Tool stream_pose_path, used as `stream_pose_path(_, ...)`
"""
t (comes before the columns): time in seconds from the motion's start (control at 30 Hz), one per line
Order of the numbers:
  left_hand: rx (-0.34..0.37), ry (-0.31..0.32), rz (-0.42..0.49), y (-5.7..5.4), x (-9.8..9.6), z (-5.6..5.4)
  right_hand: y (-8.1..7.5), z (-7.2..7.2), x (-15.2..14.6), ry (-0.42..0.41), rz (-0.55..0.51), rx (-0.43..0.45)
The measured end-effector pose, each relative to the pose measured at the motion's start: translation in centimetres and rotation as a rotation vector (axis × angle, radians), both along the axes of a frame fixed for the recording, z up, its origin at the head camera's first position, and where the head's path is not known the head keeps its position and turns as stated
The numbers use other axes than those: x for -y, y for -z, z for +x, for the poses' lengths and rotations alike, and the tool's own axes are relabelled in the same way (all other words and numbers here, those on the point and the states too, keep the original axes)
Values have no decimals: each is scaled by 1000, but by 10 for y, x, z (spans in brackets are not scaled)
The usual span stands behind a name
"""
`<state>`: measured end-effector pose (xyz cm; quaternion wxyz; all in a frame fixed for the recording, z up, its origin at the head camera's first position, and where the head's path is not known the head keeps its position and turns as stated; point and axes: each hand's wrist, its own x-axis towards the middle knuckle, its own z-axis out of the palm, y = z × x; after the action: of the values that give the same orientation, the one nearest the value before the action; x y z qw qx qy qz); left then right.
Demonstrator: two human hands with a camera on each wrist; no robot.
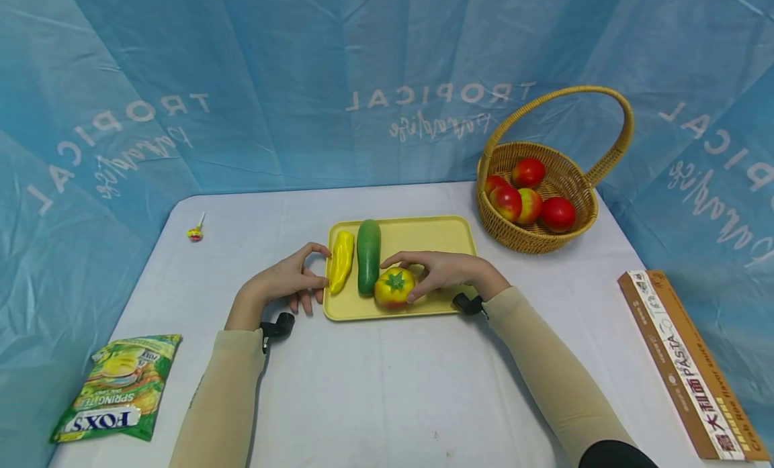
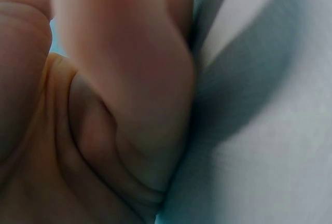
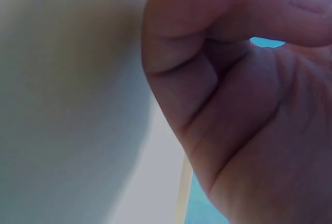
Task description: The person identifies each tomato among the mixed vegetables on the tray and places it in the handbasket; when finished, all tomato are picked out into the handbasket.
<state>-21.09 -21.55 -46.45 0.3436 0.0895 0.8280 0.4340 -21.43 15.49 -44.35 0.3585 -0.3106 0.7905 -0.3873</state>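
A yellow tray [image 1: 429, 240] lies mid-table, carrying a yellow banana-like fruit [image 1: 342, 260], a green cucumber [image 1: 368, 253] and a yellow-red tomato with a green calyx [image 1: 394, 287]. My right hand [image 1: 444, 270] grips the tomato, index finger over its far side and thumb at its near right. At the tray's left rim is my left hand [image 1: 284, 276], thumb and index finger spread apart, fingertips right beside the yellow fruit. Both wrist views show mostly skin: the left palm [image 2: 119, 105] with bent fingers close over the cloth, and the right palm [image 3: 259, 99] with curled fingers.
A wicker basket [image 1: 514, 238] with a tall handle holds several red apples at the back right. Along the right edge lies a long brown pasta box [image 1: 689, 374]. A green snack bag [image 1: 117, 387] is at the front left, a wrapped lollipop [image 1: 195, 234] behind it.
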Motion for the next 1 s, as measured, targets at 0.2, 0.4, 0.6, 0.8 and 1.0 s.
stream_pose_path(0.2,2,-2,-1,0,0,0,-1,1,1,5,-6,-4)
stream_pose_path(0.4,-5,4,1,-1,-1,1,-2,1,-1,20,-13,0)
stream_pose_path(0.6,-8,0,-5,-2,-1,1,-12,0,-9,58,-24,10)
stream_pose_path(0.8,-5,-4,-6,-2,-1,1,-26,-4,-31,112,-60,22)
stream_pose_path(1.0,-2,-5,-7,-1,0,1,-42,-8,-66,211,-130,-6)
